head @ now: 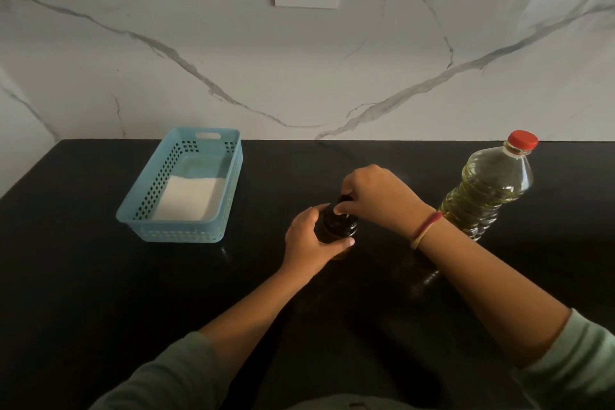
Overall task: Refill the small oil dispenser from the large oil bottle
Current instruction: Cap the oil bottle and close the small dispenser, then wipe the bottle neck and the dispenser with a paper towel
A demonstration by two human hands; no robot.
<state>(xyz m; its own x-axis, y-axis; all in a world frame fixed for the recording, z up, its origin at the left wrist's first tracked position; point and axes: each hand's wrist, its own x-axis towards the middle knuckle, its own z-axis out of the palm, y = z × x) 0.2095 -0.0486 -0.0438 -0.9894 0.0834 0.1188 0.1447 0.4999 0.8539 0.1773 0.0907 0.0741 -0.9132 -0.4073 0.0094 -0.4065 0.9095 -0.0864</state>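
Clasping dispenser (329,236): left grip (307,238) body, right grip (376,196) cap (346,227) | basket (181,236) leftward | capped bottle (489,190) rightward

a glossy black counter (100,276) carries a small oil dispenser (337,226) standing upright within the fingers (332,245). a large oil bottle (489,190) stands upright to the right of the fingers. a light-blue perforated basket (181,235) sits well to their left.
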